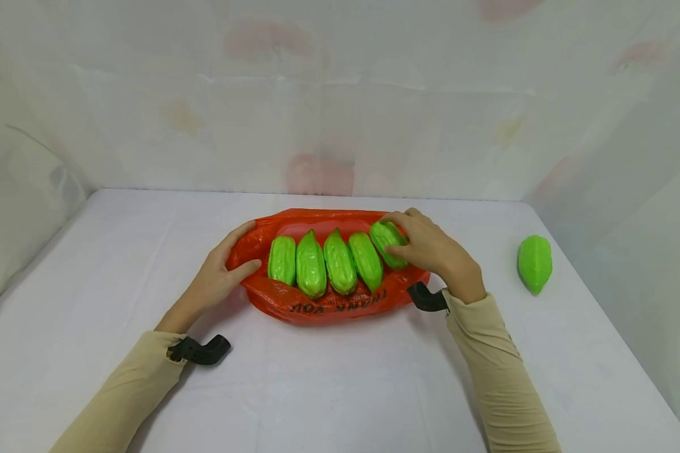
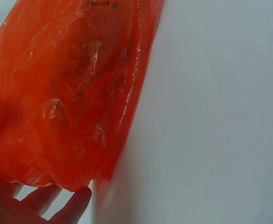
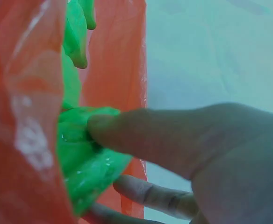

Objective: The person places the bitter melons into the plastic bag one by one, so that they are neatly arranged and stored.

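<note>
A red plastic bag (image 1: 317, 308) with black lettering lies with its mouth spread. Inside it, several glossy green ridged fruits (image 1: 340, 263) with tapered ends sit in a row. My left hand (image 1: 218, 280) grips the bag's left end, thumb at the front rim and fingers round the back. In the left wrist view its fingertips (image 2: 73, 205) show against the bag's outer edge. At the right end of the row, my right hand (image 1: 427, 248) holds the last green fruit (image 3: 89, 154) between thumb and fingers. That fruit is tilted and lies within the bag's mouth.
One more green ridged fruit (image 1: 535, 264) lies by itself near the table's right edge. A white cloth covers the table (image 1: 328, 390). Patterned light fabric (image 1: 396, 126) hangs behind and at both sides. A black camera mount (image 1: 204, 350) juts from each wrist.
</note>
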The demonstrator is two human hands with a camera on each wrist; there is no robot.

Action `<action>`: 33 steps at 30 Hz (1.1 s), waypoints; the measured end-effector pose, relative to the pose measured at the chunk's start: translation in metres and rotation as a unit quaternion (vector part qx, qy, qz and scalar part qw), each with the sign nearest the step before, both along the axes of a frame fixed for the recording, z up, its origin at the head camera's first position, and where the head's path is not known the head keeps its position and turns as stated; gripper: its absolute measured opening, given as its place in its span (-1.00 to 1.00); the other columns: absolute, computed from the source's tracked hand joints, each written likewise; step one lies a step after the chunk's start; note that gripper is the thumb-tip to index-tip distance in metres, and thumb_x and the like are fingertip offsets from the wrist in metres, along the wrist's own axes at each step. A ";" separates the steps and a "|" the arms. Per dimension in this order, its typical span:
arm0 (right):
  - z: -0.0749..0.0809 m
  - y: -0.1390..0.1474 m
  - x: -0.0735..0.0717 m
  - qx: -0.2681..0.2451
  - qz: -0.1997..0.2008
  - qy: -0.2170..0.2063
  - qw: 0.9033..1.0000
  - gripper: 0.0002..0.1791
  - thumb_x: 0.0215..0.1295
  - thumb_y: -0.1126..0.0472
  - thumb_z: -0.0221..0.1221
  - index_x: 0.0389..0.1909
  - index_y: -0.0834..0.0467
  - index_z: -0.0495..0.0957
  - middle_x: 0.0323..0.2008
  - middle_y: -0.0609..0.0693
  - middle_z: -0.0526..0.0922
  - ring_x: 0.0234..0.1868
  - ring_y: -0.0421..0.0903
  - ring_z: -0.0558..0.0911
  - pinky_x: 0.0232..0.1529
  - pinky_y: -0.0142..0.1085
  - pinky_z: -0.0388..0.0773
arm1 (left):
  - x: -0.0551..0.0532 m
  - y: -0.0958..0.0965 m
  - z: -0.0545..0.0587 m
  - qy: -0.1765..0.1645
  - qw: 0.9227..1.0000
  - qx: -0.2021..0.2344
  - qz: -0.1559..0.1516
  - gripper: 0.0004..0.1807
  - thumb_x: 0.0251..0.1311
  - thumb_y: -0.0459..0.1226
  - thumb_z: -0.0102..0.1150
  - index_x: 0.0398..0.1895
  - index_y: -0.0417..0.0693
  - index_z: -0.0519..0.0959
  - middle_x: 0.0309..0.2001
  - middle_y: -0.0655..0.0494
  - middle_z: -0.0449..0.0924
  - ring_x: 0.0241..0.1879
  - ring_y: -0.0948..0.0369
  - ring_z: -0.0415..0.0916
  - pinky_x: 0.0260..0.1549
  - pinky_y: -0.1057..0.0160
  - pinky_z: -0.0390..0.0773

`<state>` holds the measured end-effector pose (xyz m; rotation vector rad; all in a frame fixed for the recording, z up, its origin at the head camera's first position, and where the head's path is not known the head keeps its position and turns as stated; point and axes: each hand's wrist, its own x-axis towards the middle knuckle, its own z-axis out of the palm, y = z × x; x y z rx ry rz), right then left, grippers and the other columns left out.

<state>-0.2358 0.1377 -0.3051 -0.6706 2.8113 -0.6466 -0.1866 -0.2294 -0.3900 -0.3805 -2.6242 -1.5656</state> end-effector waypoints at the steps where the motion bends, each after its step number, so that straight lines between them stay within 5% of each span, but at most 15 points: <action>1: 0.000 0.000 0.000 0.003 -0.003 0.000 1.000 -0.40 0.32 0.22 0.24 0.36 0.15 0.35 0.26 0.29 0.39 0.18 0.19 0.45 0.20 0.10 0.44 | 0.000 0.000 0.000 0.000 1.000 -0.001 0.000 -0.23 0.33 -0.31 0.13 0.56 0.15 0.09 0.50 0.00 0.20 0.41 0.00 0.24 0.33 -0.03 0.27; 7: -0.002 0.001 0.000 0.019 -0.009 0.001 1.000 -0.46 0.34 0.25 0.22 0.31 0.20 0.39 0.20 0.26 0.47 0.13 0.17 0.50 0.13 0.04 0.48 | 0.000 0.000 0.000 0.005 1.000 -0.005 -0.001 -0.24 0.34 -0.30 0.12 0.56 0.14 0.10 0.50 0.00 0.20 0.41 0.01 0.24 0.27 0.25 0.28; 16: -0.002 -0.001 0.000 0.030 -0.020 -0.004 0.999 -0.49 0.34 0.29 0.19 0.30 0.20 0.42 0.25 0.26 0.50 0.24 0.20 0.47 0.23 0.07 0.44 | 0.000 0.001 0.000 0.001 1.000 0.007 -0.007 -0.23 0.33 -0.33 0.10 0.57 0.11 0.08 0.51 -0.03 0.17 0.42 -0.04 0.21 0.36 -0.21 0.24; 26: -0.005 -0.004 0.000 0.041 -0.048 -0.016 0.998 -0.49 0.34 0.29 0.16 0.32 0.18 0.43 0.22 0.23 0.55 0.19 0.17 0.54 0.17 0.05 0.50 | 0.000 0.001 0.000 0.003 1.000 0.003 -0.004 -0.23 0.33 -0.33 0.11 0.56 0.10 0.08 0.51 -0.05 0.17 0.41 -0.06 0.21 0.35 -0.23 0.25; 33: -0.006 -0.006 0.000 0.052 -0.061 -0.003 0.997 -0.48 0.32 0.31 0.12 0.32 0.19 0.44 0.16 0.18 0.58 -0.15 0.05 0.49 -0.15 -0.16 0.41 | 0.000 0.001 0.000 0.005 1.000 -0.005 -0.003 -0.25 0.34 -0.32 0.10 0.56 0.12 0.09 0.50 -0.03 0.19 0.39 -0.02 0.25 0.32 -0.08 0.31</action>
